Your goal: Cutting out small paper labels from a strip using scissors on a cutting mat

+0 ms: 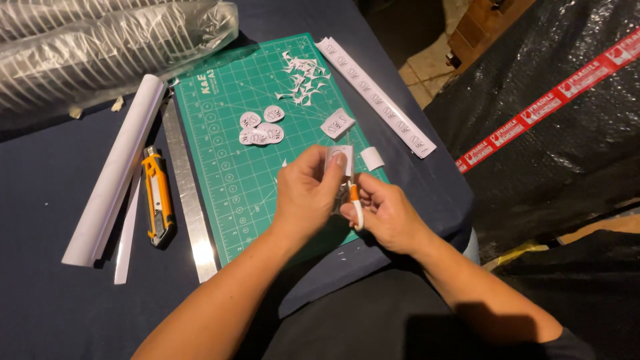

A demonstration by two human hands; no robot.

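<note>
Your left hand (pixel 308 190) is pinching a small white paper piece (pixel 339 159) between thumb and fingertips, just below the centre of the frame, over the lower right edge of the green cutting mat (pixel 227 173). Your right hand (pixel 387 215) is closing around small scissors with white and orange handles (pixel 355 203), their blades meeting the paper piece.

Above your hands, cut round white labels (pixel 261 127) are lying in a cluster at mid-mat, with a square white label (pixel 338 123) to their right and white paper scraps (pixel 303 80) near the mat's top. A long white strip of printed labels (pixel 375 97) is running diagonally along the mat's right edge.

At left, a steel ruler (pixel 188 200), an orange utility knife (pixel 157 197) and a rolled white sheet (pixel 117 170) are lying side by side. A clear plastic package (pixel 107 43) is filling the upper left corner. At right, red-and-white tape (pixel 553 100) is crossing black bubble wrap (pixel 567 153).
</note>
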